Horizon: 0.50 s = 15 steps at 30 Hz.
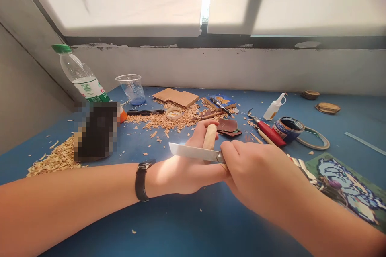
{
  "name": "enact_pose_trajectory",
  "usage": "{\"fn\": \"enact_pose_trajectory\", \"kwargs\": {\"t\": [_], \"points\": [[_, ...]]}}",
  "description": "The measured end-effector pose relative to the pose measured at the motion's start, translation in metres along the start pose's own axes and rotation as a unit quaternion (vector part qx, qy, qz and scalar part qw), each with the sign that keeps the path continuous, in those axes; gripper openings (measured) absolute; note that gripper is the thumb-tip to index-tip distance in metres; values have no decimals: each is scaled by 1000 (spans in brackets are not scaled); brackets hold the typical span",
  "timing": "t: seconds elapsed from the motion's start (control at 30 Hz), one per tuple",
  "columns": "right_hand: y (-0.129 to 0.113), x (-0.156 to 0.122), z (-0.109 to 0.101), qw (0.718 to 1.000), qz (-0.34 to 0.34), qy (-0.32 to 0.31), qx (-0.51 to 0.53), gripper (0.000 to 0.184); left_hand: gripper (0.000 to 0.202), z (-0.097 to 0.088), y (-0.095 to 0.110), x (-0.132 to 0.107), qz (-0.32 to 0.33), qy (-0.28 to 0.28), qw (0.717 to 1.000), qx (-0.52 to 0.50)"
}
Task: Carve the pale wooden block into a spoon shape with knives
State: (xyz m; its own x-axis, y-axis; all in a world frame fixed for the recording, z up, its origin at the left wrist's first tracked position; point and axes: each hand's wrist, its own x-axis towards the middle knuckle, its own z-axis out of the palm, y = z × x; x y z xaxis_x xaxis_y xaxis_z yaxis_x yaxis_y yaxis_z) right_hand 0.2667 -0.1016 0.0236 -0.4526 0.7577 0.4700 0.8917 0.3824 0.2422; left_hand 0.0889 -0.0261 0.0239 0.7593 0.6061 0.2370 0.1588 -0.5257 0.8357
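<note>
My left hand [183, 168], with a black watch at the wrist, is closed around a short pale wooden stick [209, 136] held upright over the blue table [181, 225]. My right hand [256, 168] grips the handle of a knife [196, 152]; its flat shiny blade points left and lies across the stick just above my left hand. Both hands meet near the middle of the table.
Wood shavings [169, 119] litter the table's back and left. A plastic bottle [83, 76], clear cup [132, 88], wood blocks [176, 96], black pen [144, 112], glue bottle [274, 107], red-handled tool [268, 130], blue pot [288, 127] and pixel-art picture [346, 188] lie around.
</note>
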Motion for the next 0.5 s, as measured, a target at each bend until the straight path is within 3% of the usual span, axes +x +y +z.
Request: {"fn": "enact_pose_trajectory", "kwargs": {"t": [0.13, 0.5], "points": [[4, 2, 2, 999, 5, 39, -33, 17, 8, -5, 10, -2, 20, -50, 998, 24], [-12, 2, 15, 991, 105, 36, -68, 14, 17, -9, 14, -7, -40, -38, 997, -61]]}}
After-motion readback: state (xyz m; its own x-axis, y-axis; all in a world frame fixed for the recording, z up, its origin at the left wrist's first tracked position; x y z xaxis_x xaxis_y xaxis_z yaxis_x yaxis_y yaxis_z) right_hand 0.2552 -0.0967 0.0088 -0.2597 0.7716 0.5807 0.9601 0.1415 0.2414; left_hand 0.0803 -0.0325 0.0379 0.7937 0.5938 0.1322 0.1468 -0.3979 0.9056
